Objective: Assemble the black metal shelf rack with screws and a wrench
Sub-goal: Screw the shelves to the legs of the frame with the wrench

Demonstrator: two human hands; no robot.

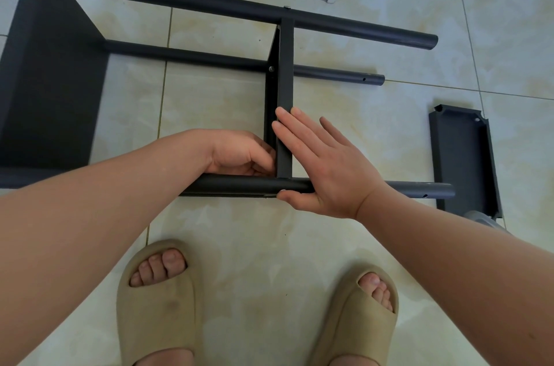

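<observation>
Where: the black metal shelf rack [209, 4] lies on its side on the tiled floor [299, 245], just ahead of the person's slippers [156, 299].
Look: matte black, 3 round tubes in view running left to right. An end shelf [45, 80] closes the left end, and a middle shelf [284, 80] stands edge-on between the tubes. A bright screw head [271, 68] shows where that shelf meets the middle tube. Open bolt holes sit near the tubes' free right ends.
Spare part: a loose shelf panel [461, 155] lies lip-up, well apart to the right and unfitted.
Left hand: the left hand [236, 154] is tucked into the corner where the middle shelf meets the near tube [239, 187]. Its fingers are curled, but the tips are hidden behind the shelf, so I cannot tell whether they pinch anything.
Right hand: the right hand [323, 167] lies flat with straight fingers pressed on the middle shelf's edge, thumb against the near tube, gripping nothing.
Handling: likely stiff, thin sheet steel and hollow tube, light enough to shift by hand. The painted surfaces are probably slick and the folded shelf edges possibly sharp.
Hold: best taken by a tube close to a joint, bracing the shelf flat as here.
Wrench: none visible.
</observation>
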